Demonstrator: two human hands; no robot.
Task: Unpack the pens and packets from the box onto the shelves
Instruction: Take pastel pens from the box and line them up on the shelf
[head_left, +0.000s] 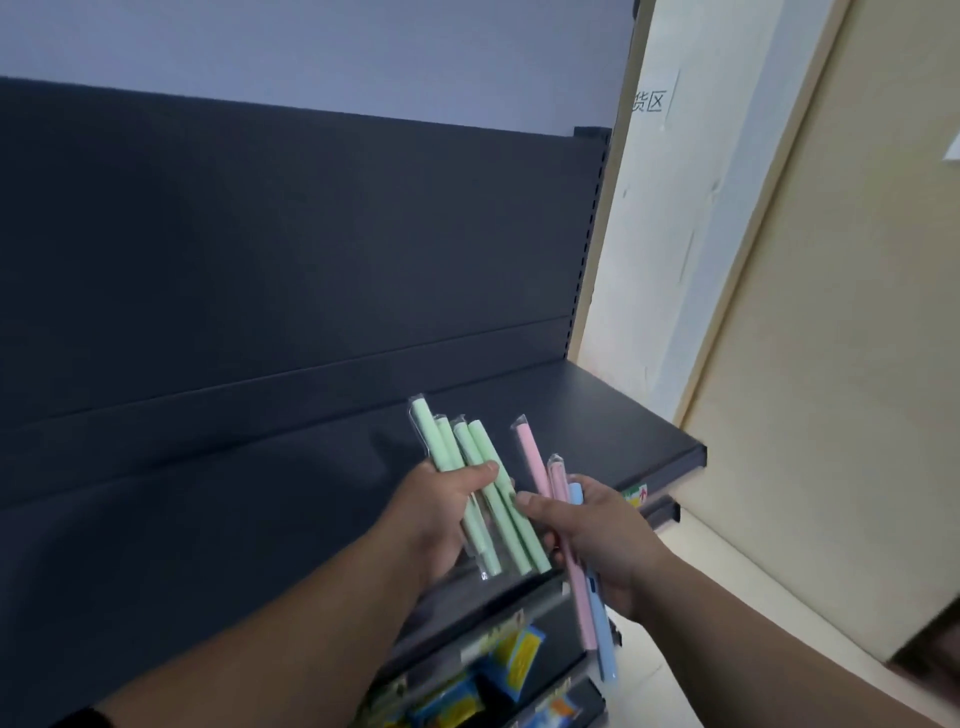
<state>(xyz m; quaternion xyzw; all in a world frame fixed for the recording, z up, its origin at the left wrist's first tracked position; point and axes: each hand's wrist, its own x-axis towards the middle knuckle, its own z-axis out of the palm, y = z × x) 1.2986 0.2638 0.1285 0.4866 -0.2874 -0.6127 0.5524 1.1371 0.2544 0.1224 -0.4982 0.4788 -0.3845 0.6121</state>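
Note:
My left hand (441, 512) grips a bunch of several green pens (470, 460) in clear sleeves, held above the dark shelf (597, 415). My right hand (597, 540) holds two pink pens (535, 457) and a blue pen (602, 639), also sleeved; its thumb touches one of the green pens. Both hands hover over the front part of the shelf, close together. The box is not in view.
The dark shelf unit has a dark back panel (260, 234) and an upright with slots (587, 249) on the right. A lower shelf holds blue and yellow packets (514, 660). A pale wall and a beige door (831, 364) stand to the right.

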